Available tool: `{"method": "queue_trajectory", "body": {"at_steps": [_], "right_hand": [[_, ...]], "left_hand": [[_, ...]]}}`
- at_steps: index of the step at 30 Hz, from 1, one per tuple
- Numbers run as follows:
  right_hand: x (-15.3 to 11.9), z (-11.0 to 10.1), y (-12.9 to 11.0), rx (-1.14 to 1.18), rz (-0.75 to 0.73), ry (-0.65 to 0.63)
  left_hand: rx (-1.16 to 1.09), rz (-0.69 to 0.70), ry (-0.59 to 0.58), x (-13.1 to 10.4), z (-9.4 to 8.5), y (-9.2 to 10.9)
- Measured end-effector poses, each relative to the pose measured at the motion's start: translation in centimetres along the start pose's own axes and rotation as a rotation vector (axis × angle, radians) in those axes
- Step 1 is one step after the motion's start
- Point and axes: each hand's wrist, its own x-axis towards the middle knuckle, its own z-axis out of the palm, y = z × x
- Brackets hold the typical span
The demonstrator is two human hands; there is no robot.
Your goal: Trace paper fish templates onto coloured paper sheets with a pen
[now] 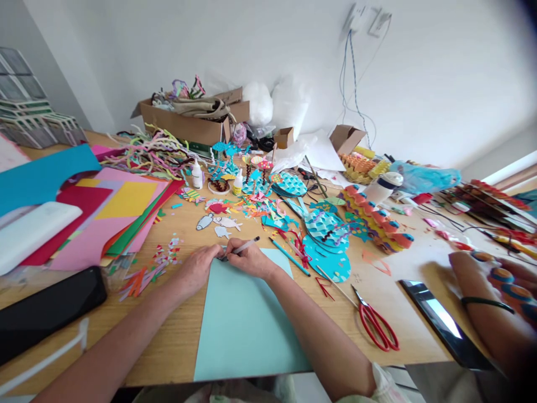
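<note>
A sheet of light teal paper (pixel 247 324) lies in front of me at the table's edge. My right hand (pixel 249 261) is closed around a pen (pixel 248 244), its tip low near the sheet's top left corner. Beside it, the fingers of my left hand (pixel 203 267) are pressed together at that same corner. They hold down something small and greyish that I cannot make out, partly covered by both hands. Just beyond lie several pale fish cutouts (pixel 229 222). A blue pencil (pixel 289 256) rests right of my right hand.
Red-handled scissors (pixel 377 324) and a phone (pixel 444 322) lie to the right, near another person's arm (pixel 482 302). Coloured paper sheets (pixel 126 198) and a black phone (pixel 50 308) lie left. Paper scraps, glue bottles (pixel 197 174) and a cardboard box (pixel 184 120) stand farther back.
</note>
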Motion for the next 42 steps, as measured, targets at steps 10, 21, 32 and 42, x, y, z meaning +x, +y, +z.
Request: {"method": "queue_trajectory", "body": {"at_steps": [10, 21, 32, 42], "right_hand": [[-0.2, -0.5, -0.4, 0.015, 0.02, -0.001], [-1.7, -1.9, 0.7, -0.088, -0.005, 0.392], [-3.5, -2.0, 2.3, -0.481, -0.09, 0.306], [-3.6, -1.9, 3.1, -0.552, -0.071, 0.25]], "left_hand": [[-0.014, -0.009, -0.003, 0.0, -0.2, 0.2], [-0.029, -0.057, -0.018, 0.1, -0.3, 0.5], [0.111, -0.049, -0.01, 1.5, -1.4, 0.3], [0.361, 0.022, -0.186, 3.2, -1.3, 1.8]]}}
